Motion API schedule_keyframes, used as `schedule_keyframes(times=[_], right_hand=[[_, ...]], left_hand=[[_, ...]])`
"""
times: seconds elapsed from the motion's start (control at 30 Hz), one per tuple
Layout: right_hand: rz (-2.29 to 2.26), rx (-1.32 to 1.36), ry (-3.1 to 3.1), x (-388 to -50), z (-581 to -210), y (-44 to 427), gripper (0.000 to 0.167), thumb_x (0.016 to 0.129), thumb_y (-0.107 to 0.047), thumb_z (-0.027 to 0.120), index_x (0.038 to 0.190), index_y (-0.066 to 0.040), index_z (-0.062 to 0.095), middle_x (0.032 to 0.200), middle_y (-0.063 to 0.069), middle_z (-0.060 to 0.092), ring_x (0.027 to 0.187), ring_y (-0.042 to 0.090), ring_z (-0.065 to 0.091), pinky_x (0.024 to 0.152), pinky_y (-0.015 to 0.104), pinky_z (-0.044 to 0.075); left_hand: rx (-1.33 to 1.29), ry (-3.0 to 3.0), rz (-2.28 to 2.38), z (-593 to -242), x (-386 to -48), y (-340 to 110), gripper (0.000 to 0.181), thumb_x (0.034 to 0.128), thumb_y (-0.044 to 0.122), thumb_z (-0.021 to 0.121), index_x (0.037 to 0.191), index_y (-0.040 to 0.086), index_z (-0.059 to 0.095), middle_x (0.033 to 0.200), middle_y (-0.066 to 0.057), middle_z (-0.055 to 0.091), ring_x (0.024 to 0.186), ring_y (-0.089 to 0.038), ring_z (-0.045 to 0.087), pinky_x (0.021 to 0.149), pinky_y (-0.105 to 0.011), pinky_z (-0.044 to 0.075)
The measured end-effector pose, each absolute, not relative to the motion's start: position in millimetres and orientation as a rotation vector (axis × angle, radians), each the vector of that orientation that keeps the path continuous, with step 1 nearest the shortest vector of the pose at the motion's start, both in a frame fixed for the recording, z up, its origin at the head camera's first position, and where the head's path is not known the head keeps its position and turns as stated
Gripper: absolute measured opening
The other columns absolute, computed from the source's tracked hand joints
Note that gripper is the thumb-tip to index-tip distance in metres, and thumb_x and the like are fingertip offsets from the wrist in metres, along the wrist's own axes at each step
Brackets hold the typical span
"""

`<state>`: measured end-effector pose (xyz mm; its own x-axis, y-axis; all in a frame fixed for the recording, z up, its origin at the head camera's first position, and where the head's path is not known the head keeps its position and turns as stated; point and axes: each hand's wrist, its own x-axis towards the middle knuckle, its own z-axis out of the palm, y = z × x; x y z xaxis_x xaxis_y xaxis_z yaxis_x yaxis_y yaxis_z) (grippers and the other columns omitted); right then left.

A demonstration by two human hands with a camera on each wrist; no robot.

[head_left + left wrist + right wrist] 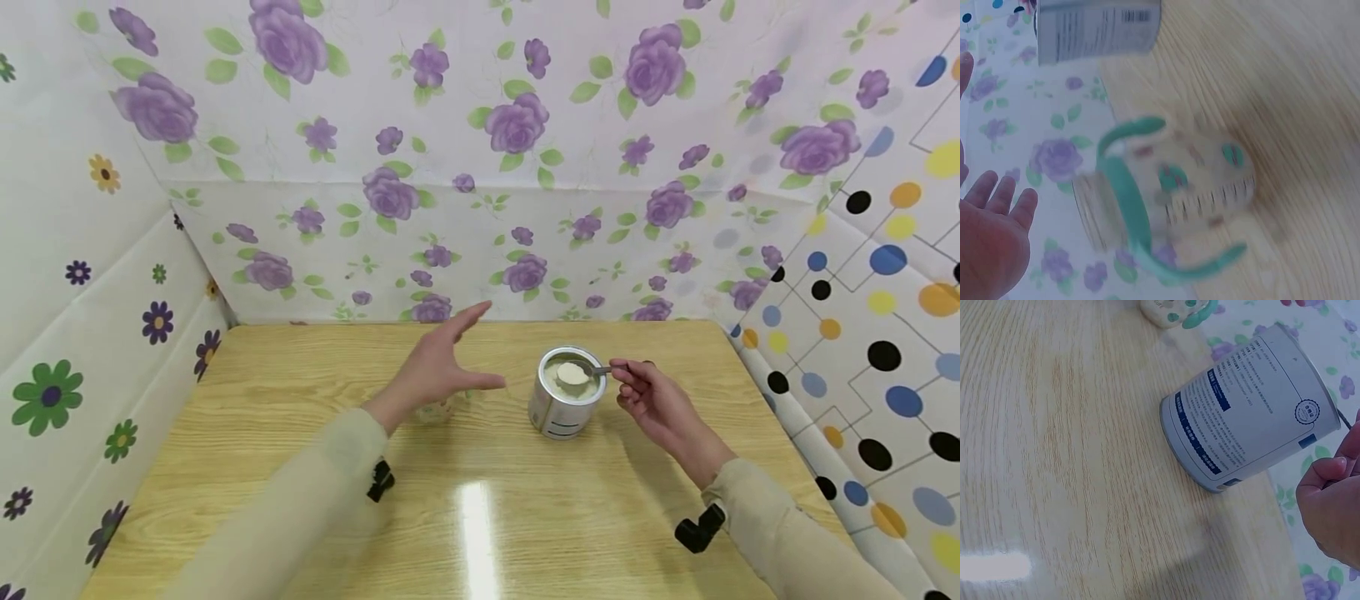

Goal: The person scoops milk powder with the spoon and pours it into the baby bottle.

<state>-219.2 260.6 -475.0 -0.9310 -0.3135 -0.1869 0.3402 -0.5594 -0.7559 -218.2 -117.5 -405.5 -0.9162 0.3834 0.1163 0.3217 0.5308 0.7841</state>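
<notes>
With curled fingers my right hand point(662, 407) pinches the handle of a spoon point(604, 369), whose bowl carries a heap of pale powder point(573, 374) at the mouth of an open can point(558, 415). The can is white with a silver rim and holds more pale powder. My left hand point(433, 363) is spread, thumb and fingers wide apart, with nothing between them. Behind and below it, mostly hidden in the head view, stands a clear baby bottle point(1200, 184) with green handles, measuring marks and no lid. A gap separates the left hand from the can.
Everything stands on a light wooden table point(285, 467). A flowered cloth wall point(465, 233) rises along its back edge, with patterned sheets on the left and right. Black straps with small mounts point(699, 528) sit on both wrists.
</notes>
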Motion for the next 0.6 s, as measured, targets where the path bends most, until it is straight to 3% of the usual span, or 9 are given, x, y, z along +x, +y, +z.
schedule_keyframes(times=[0.2, 0.4, 0.6], right_hand=[[-2.489, 0.038, 1.196, -219.0, -474.2, 259.5, 0.046, 0.119, -0.018, 0.037, 0.109, -0.004, 0.080, 0.091, 0.001, 0.082, 0.069, 0.008, 0.069, 0.070, 0.023, 0.053], [-2.490, 0.043, 1.197, -217.2, -471.8, 260.6, 0.047, 0.119, -0.018, 0.037, 0.108, -0.005, 0.081, 0.091, 0.000, 0.082, 0.069, 0.008, 0.069, 0.070, 0.022, 0.053], [-2.492, 0.044, 1.189, -216.2, -471.6, 261.6, 0.045, 0.119, -0.018, 0.039, 0.109, -0.004, 0.081, 0.091, 0.001, 0.082, 0.069, 0.008, 0.069, 0.070, 0.023, 0.053]], left_hand=[[0.556, 2.693, 1.303, -410.4, -215.4, -169.0, 0.107, 0.0820, 0.044, 0.095, 0.169, 0.040, 0.032, 0.173, -0.002, 0.034, 0.155, -0.039, 0.037, 0.121, -0.061, 0.038], [0.516, 2.656, 1.323, -434.9, -207.9, -203.6, 0.104, 0.0850, 0.039, 0.093, 0.169, 0.029, 0.033, 0.172, -0.006, 0.035, 0.157, -0.038, 0.035, 0.127, -0.057, 0.031], [0.482, 2.617, 1.396, -458.2, -206.4, -214.2, 0.105, 0.0835, 0.041, 0.094, 0.169, 0.023, 0.036, 0.171, -0.008, 0.037, 0.156, -0.038, 0.037, 0.126, -0.055, 0.033]])
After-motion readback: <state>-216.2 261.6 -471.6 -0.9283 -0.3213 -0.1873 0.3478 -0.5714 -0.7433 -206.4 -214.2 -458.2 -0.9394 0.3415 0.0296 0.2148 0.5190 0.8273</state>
